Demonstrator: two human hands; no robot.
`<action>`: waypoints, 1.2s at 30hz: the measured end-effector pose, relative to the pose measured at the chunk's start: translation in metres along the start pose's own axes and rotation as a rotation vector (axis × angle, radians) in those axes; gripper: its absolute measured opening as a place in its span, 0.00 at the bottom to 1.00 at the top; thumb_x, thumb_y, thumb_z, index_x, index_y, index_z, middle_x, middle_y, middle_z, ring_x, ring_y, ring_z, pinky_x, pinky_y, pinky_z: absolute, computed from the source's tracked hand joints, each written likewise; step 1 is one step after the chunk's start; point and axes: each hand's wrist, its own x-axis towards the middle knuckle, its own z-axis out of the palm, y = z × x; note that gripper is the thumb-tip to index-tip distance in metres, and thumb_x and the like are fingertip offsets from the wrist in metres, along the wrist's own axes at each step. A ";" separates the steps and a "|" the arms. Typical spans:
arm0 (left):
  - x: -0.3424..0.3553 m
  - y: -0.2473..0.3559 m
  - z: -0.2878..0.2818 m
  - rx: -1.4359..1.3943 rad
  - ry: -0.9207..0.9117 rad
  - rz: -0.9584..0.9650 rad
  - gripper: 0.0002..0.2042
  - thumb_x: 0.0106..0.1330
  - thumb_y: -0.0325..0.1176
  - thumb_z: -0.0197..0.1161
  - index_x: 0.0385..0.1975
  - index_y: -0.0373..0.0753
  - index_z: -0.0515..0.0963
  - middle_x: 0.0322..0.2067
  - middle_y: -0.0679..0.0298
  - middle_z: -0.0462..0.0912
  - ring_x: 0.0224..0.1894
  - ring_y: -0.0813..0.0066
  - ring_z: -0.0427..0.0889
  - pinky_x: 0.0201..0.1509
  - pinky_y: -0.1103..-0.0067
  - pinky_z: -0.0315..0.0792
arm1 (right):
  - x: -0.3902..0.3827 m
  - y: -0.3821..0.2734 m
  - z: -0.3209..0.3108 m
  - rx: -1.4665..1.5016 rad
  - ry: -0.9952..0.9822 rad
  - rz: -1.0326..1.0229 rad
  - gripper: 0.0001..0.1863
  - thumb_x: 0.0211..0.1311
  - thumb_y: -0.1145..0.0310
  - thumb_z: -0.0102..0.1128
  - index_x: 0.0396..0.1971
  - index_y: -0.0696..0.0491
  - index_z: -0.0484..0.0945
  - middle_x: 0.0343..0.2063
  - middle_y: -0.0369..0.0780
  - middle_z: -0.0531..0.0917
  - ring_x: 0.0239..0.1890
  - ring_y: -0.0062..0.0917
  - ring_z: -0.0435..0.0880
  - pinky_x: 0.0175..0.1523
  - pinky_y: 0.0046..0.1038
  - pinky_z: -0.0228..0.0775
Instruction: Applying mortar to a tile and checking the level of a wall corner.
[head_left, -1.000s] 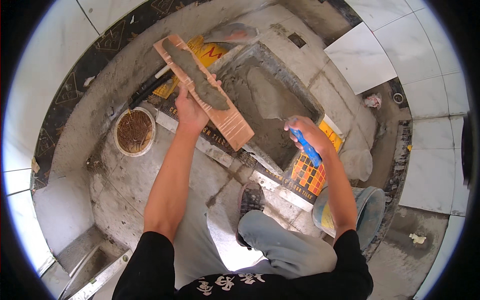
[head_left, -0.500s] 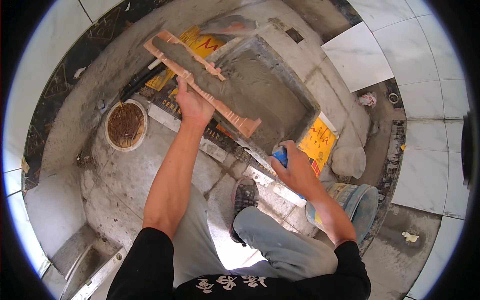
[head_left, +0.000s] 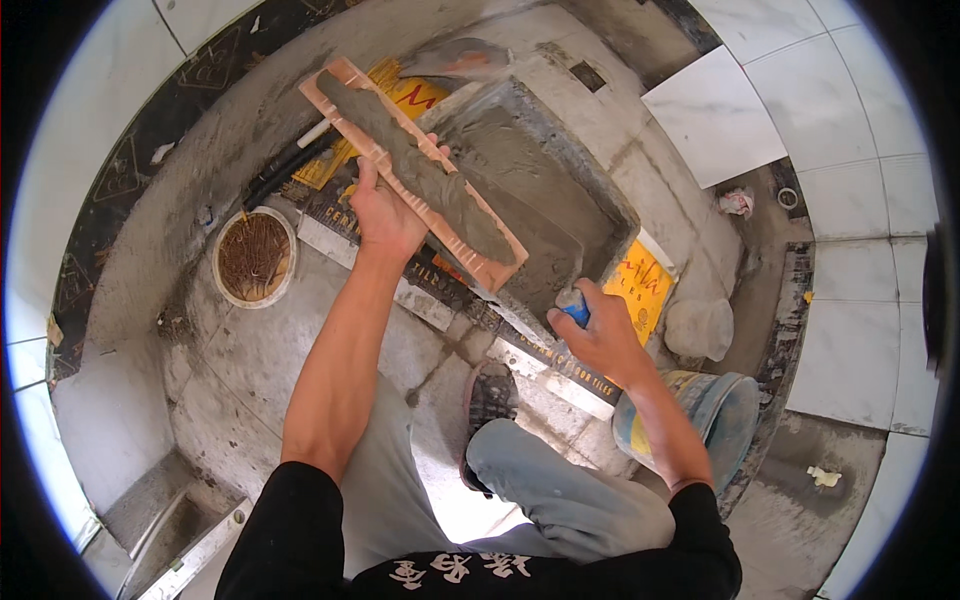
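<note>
My left hand [head_left: 388,222] grips a long, narrow reddish-brown tile strip [head_left: 487,276] from beneath, thumb on the near edge and fingertips showing over the far one. The strip slants over the left side of a mortar tray [head_left: 588,152]. Wet grey mortar [head_left: 402,140] lies in a thick band along nearly its whole length. In my right hand [head_left: 608,338], closed at the tray's near corner, is the blue handle of a trowel [head_left: 573,308]. Its blade cannot be made out clearly against the mortar. More grey mortar [head_left: 530,190] fills the tray.
Yellow-and-black cardboard [head_left: 640,292] lies under the tray. A dirty bucket [head_left: 735,425] rests on its side at right, near a whitish rounded lump [head_left: 699,328]. At left stands a round tub [head_left: 254,257] with brown contents. White tiles [head_left: 715,115] line the right side.
The mortar on the strip now reaches farther toward its near end, covering ribs that were bare. The strip has shifted slightly right. My right hand has moved a little to the right with the trowel.
</note>
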 end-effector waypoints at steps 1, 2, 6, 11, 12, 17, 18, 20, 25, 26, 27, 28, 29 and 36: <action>0.000 -0.001 0.001 -0.011 0.003 -0.022 0.32 0.80 0.56 0.38 0.74 0.38 0.58 0.67 0.46 0.69 0.68 0.42 0.68 0.73 0.50 0.61 | 0.000 0.001 -0.001 -0.067 0.009 -0.013 0.20 0.60 0.58 0.67 0.36 0.61 0.72 0.21 0.55 0.79 0.28 0.53 0.83 0.34 0.45 0.73; -0.001 0.001 0.000 -0.004 0.003 -0.020 0.32 0.80 0.56 0.38 0.74 0.38 0.58 0.67 0.46 0.69 0.68 0.42 0.68 0.73 0.50 0.61 | 0.000 0.001 -0.001 -0.131 0.012 -0.034 0.20 0.60 0.58 0.68 0.36 0.60 0.71 0.22 0.55 0.80 0.28 0.53 0.82 0.33 0.45 0.73; -0.001 0.003 0.004 -0.002 -0.028 -0.045 0.34 0.79 0.59 0.36 0.75 0.39 0.57 0.68 0.47 0.68 0.69 0.43 0.66 0.74 0.52 0.60 | -0.003 0.020 0.011 -0.091 0.061 -0.133 0.18 0.60 0.60 0.68 0.36 0.59 0.72 0.23 0.53 0.79 0.28 0.54 0.82 0.34 0.45 0.73; -0.009 0.006 0.017 -0.044 0.000 -0.031 0.39 0.77 0.66 0.35 0.75 0.40 0.55 0.68 0.51 0.67 0.69 0.44 0.66 0.74 0.53 0.59 | -0.013 0.044 0.040 0.076 0.245 -0.239 0.17 0.58 0.72 0.69 0.44 0.58 0.73 0.31 0.53 0.78 0.34 0.52 0.81 0.37 0.43 0.73; -0.008 0.004 0.018 -0.037 0.008 0.001 0.39 0.76 0.67 0.36 0.76 0.41 0.55 0.69 0.52 0.66 0.69 0.44 0.66 0.75 0.53 0.59 | -0.013 0.055 0.046 0.072 0.254 -0.231 0.17 0.58 0.72 0.69 0.44 0.58 0.73 0.31 0.53 0.78 0.34 0.52 0.81 0.37 0.43 0.73; -0.009 -0.001 0.027 0.012 0.046 0.074 0.40 0.75 0.68 0.36 0.76 0.43 0.55 0.69 0.51 0.65 0.70 0.42 0.65 0.75 0.52 0.59 | -0.004 0.079 0.067 -0.049 0.299 -0.375 0.20 0.55 0.81 0.67 0.48 0.62 0.72 0.39 0.53 0.72 0.41 0.50 0.77 0.42 0.40 0.73; -0.011 -0.002 0.028 -0.032 0.036 0.068 0.38 0.76 0.66 0.37 0.76 0.42 0.55 0.69 0.51 0.65 0.70 0.42 0.65 0.75 0.51 0.58 | 0.001 0.077 0.068 -0.050 0.311 -0.363 0.20 0.55 0.81 0.67 0.48 0.62 0.72 0.39 0.53 0.72 0.41 0.50 0.77 0.42 0.40 0.73; -0.015 -0.004 0.033 -0.064 0.048 0.049 0.37 0.77 0.64 0.38 0.76 0.42 0.55 0.70 0.52 0.65 0.70 0.42 0.65 0.75 0.50 0.58 | 0.014 0.072 0.069 -0.028 0.281 -0.442 0.20 0.55 0.80 0.68 0.47 0.64 0.71 0.39 0.53 0.72 0.41 0.51 0.78 0.42 0.41 0.74; -0.017 -0.006 0.036 -0.072 0.069 0.035 0.35 0.79 0.61 0.37 0.76 0.41 0.54 0.71 0.51 0.62 0.71 0.41 0.64 0.76 0.49 0.57 | 0.010 0.070 0.058 0.018 0.229 -0.418 0.22 0.56 0.79 0.68 0.50 0.63 0.71 0.39 0.52 0.73 0.40 0.51 0.78 0.42 0.42 0.74; -0.016 -0.004 0.035 -0.067 0.065 0.032 0.35 0.79 0.61 0.37 0.76 0.41 0.54 0.71 0.51 0.62 0.71 0.41 0.64 0.76 0.49 0.57 | 0.006 0.072 0.054 0.044 0.174 -0.386 0.23 0.57 0.78 0.68 0.52 0.61 0.71 0.39 0.52 0.73 0.40 0.51 0.78 0.43 0.42 0.74; -0.015 -0.003 0.032 -0.102 0.052 0.041 0.35 0.79 0.60 0.37 0.76 0.41 0.54 0.71 0.50 0.62 0.71 0.40 0.63 0.76 0.49 0.57 | 0.003 0.079 0.055 0.048 0.179 -0.386 0.23 0.57 0.78 0.68 0.52 0.61 0.71 0.39 0.52 0.73 0.40 0.51 0.78 0.43 0.42 0.74; -0.014 -0.001 0.029 -0.137 0.040 0.051 0.35 0.79 0.59 0.37 0.76 0.40 0.54 0.71 0.49 0.61 0.71 0.39 0.63 0.76 0.49 0.57 | -0.002 0.091 0.058 0.084 0.182 -0.376 0.23 0.57 0.78 0.67 0.52 0.60 0.72 0.40 0.52 0.74 0.40 0.51 0.79 0.44 0.42 0.74; -0.013 0.001 0.028 -0.134 0.040 0.050 0.35 0.79 0.59 0.37 0.76 0.40 0.54 0.71 0.49 0.61 0.71 0.39 0.63 0.76 0.49 0.57 | -0.007 0.101 0.059 0.121 0.183 -0.365 0.23 0.58 0.78 0.66 0.53 0.58 0.72 0.41 0.52 0.75 0.41 0.50 0.80 0.46 0.43 0.74; -0.014 0.002 0.034 -0.066 0.086 0.070 0.35 0.79 0.61 0.35 0.76 0.42 0.54 0.71 0.47 0.62 0.71 0.38 0.63 0.77 0.50 0.56 | -0.051 0.161 0.047 0.114 0.242 -0.296 0.25 0.57 0.77 0.66 0.56 0.57 0.73 0.41 0.51 0.79 0.42 0.47 0.81 0.47 0.39 0.74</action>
